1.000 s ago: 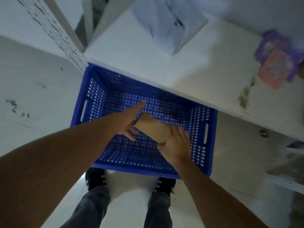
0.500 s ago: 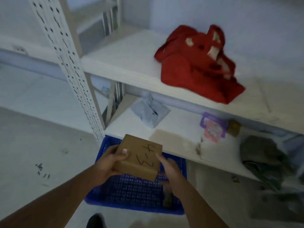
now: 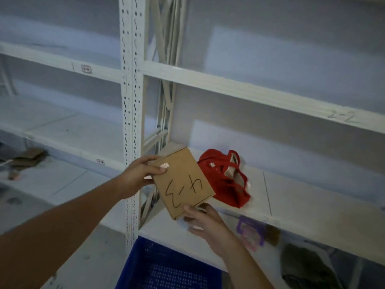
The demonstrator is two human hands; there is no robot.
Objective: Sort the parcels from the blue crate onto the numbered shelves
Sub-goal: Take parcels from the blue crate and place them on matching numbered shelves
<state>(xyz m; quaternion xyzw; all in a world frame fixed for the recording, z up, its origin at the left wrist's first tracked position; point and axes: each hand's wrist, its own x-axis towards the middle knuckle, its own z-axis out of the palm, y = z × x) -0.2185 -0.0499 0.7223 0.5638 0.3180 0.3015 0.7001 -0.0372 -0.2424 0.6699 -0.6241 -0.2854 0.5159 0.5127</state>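
Observation:
A brown cardboard parcel [image 3: 183, 182] with "4-3" handwritten on it is held up in front of the white shelving. My left hand [image 3: 138, 176] grips its upper left edge and my right hand [image 3: 205, 223] holds its lower corner from beneath. The blue crate [image 3: 166, 268] stands on the floor below my hands, its inside mostly out of view. A shelf beam [image 3: 341, 117] at the upper right carries the faint marking "2-2".
A red cloth bag [image 3: 228, 180] lies on the shelf just behind the parcel. A purple and pink packet [image 3: 250, 232] and a dark olive bundle [image 3: 306, 265] sit on the shelf below. A perforated white upright [image 3: 130, 122] divides the bays. Brown items [image 3: 27, 158] lie at far left.
Both hands lifted the parcel out of the crate and raised it to shelf height. The view swung up from the crate to the shelves.

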